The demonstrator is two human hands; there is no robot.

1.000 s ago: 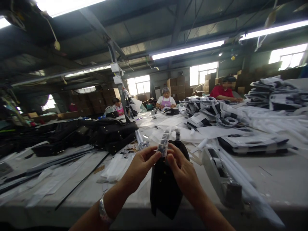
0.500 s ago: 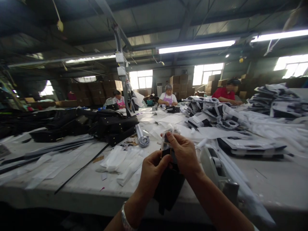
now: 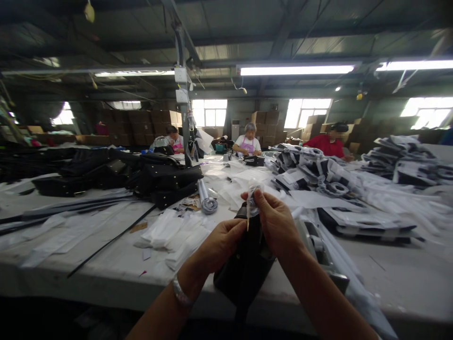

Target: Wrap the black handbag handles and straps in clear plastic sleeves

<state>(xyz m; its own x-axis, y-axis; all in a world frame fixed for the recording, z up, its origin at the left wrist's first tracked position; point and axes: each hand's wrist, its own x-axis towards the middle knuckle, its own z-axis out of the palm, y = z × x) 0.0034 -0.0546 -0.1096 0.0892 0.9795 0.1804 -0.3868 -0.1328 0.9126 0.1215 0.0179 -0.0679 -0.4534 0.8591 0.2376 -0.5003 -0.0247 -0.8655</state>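
Note:
A black bag [image 3: 240,276] hangs upright before me at the table's front edge. My left hand [image 3: 222,238] is closed at its upper side, thumb and forefinger pinched together on the bag near a thin gold-coloured piece [image 3: 248,224]. Higher up, my right hand [image 3: 278,219] pinches a crumpled clear plastic wrap [image 3: 252,200] that stands above the bag's top. Part of the bag's right side is hidden by my right hand. A silver bracelet [image 3: 182,290] circles my left wrist.
A grey tape dispenser [image 3: 318,241] stands right of my hands. White paper sheets [image 3: 170,229] and a roll of clear plastic [image 3: 208,204] lie to the left. Black bags [image 3: 155,177] pile up beyond; wrapped pieces [image 3: 311,165] heap at right. Several people sit across the table.
My left hand has shifted slightly left and the thin gold-coloured piece now shows beside its fingertips. More of the bag's front is visible. My right hand still pinches the plastic; the view has tilted up.

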